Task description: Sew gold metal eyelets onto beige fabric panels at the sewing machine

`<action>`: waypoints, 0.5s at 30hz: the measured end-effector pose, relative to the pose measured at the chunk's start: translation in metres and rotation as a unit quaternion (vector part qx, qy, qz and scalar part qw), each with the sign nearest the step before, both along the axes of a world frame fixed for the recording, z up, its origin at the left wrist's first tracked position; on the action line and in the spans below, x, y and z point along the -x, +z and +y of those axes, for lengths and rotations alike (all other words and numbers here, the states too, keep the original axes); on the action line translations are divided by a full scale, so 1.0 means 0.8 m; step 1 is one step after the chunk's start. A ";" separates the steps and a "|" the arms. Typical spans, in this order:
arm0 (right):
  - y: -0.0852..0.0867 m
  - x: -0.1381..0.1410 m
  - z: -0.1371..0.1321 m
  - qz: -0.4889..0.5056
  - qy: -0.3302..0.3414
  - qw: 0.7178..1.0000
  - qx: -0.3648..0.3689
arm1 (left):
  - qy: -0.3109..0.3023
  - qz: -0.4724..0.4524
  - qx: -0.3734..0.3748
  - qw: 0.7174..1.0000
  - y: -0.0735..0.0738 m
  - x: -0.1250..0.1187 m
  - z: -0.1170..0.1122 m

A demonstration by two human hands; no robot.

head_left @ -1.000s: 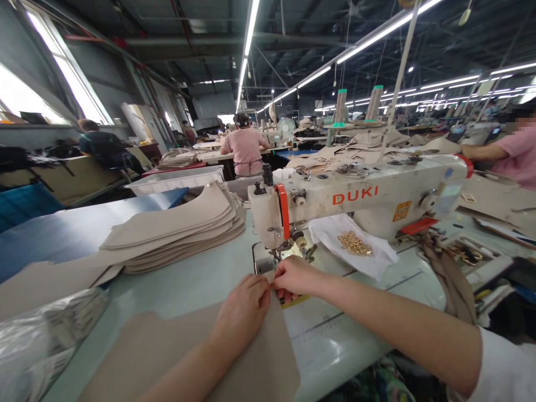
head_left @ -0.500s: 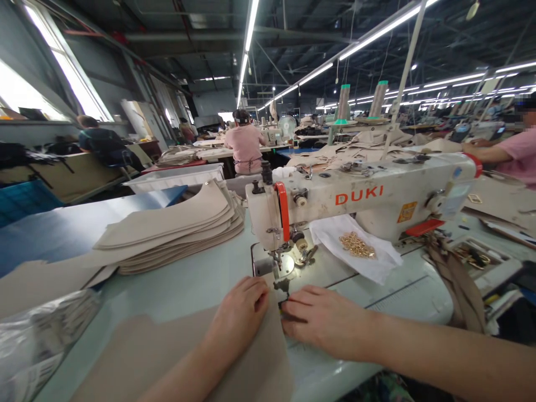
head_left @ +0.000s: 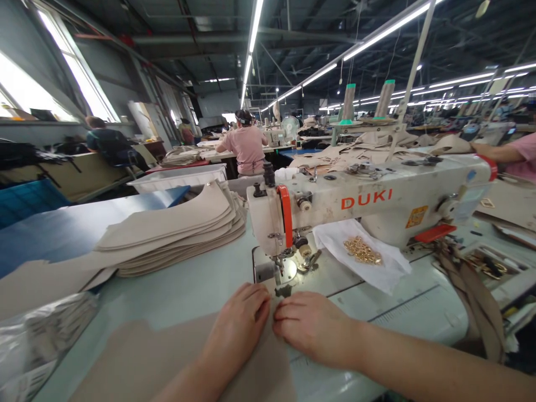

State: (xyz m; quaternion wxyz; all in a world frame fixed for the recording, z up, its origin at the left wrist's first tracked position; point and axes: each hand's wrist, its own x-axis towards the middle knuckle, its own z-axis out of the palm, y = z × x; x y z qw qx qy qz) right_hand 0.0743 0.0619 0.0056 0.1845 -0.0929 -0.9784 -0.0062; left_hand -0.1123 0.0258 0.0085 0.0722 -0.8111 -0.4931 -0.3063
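A large beige fabric piece (head_left: 176,352) lies on the sewing table below the needle area of a white sewing machine (head_left: 322,195) marked DUKI. My left hand (head_left: 243,315) rests on the piece near its top corner, fingers curled together and gripping it. On the opposite edge, my right hand (head_left: 312,324) has its fingertips pressed together at the fabric, just right of my left hand. Both hands are in front of the presser foot (head_left: 280,267). Whatever is beneath the right fingertips is hidden.
Left of the machine sits a stack of beige pieces (head_left: 176,229). Gold-coloured metal rings (head_left: 362,250) lie on a white cloth (head_left: 383,274) under the machine arm. Beige straps (head_left: 473,290) hang at the right beside a hardware tray (head_left: 508,282). A plastic bag (head_left: 46,340) is at lower left.
My right hand has moved slightly left onto the fabric edge, its fingers drawn closer together. The left hand stays nearly in place. The view has shifted slightly.
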 end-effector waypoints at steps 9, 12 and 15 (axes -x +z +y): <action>-0.002 0.001 -0.001 0.017 -0.008 1.000 0.024 | -0.005 -0.001 0.004 1.000 0.000 -0.002 0.001; -0.003 0.001 -0.001 0.013 -0.010 0.999 0.030 | -0.006 0.000 0.008 1.000 0.000 -0.002 0.002; -0.003 0.000 -0.001 0.015 -0.009 0.999 0.033 | -0.006 0.001 0.011 1.000 -0.001 -0.002 0.002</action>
